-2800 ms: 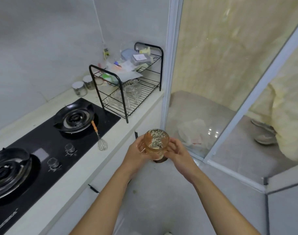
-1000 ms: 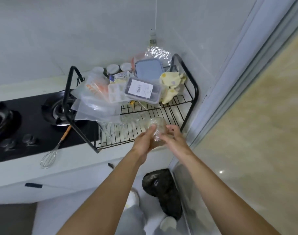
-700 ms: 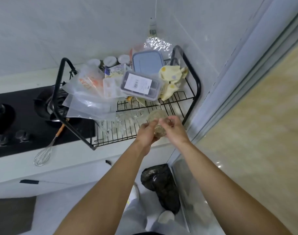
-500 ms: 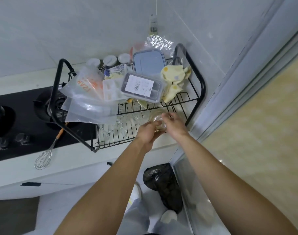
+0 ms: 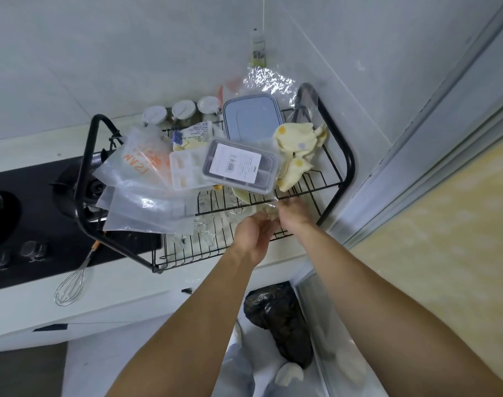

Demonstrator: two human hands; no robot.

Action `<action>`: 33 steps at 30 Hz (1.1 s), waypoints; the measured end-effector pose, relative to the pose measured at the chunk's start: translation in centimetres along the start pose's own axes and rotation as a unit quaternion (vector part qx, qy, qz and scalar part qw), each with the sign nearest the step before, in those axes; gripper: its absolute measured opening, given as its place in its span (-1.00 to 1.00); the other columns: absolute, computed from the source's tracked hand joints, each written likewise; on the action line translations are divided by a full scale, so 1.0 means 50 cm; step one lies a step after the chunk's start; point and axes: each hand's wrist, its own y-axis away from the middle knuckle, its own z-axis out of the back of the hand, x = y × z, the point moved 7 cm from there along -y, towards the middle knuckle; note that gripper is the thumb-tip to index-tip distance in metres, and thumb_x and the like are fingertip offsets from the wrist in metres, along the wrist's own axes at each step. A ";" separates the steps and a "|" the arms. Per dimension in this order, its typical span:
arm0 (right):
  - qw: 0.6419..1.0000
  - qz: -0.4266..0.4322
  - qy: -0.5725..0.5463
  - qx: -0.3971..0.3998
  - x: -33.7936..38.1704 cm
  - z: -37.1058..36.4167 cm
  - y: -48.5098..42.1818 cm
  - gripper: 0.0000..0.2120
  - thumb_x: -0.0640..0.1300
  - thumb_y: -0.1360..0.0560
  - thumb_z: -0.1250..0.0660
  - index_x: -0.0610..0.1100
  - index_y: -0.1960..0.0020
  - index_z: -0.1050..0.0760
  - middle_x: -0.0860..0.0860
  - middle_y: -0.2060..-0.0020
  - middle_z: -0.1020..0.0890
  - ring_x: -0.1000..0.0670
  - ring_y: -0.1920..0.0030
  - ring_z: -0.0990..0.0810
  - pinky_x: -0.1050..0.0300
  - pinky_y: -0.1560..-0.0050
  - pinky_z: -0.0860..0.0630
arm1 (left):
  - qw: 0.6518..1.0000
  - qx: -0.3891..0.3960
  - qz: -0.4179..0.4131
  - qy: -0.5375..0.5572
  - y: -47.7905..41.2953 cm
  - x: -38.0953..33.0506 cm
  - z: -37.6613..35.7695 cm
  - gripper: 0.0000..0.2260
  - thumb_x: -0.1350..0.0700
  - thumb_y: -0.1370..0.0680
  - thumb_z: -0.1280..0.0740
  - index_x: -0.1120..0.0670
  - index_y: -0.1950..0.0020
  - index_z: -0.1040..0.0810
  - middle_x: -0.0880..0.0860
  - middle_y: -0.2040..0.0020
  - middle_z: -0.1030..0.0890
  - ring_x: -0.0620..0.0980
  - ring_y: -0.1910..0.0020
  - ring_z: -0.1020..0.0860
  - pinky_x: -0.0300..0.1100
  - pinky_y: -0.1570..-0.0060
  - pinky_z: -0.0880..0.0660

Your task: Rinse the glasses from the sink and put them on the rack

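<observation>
The black gas hob filled the counter to your left, and beside it the black two-tier rack bore a top shelf heaped with clear plastic bags, a grey lidded box, a labelled tray and a yellow cloth, all overhanging the lower shelf. A black bin bag sat by your feet and a whisk lay beside the hob. Your left hand curled round the glass at the lower shelf's front right, near other glasses; your right hand met its far side, though its grip could not be told.
</observation>
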 end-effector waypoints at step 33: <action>0.947 0.276 -0.004 0.164 -0.112 0.002 0.463 -0.68 0.03 -0.62 -0.38 0.07 -0.35 -0.49 0.14 -0.16 -0.63 0.03 -0.15 -0.65 -0.21 -0.28 -0.56 | 0.863 -0.294 -0.319 -0.259 0.678 0.092 0.508 -0.55 -0.26 -0.50 -0.34 -0.25 -0.39 -0.50 -0.15 -0.27 -0.63 -0.10 -0.24 -0.61 0.06 -0.35 -0.52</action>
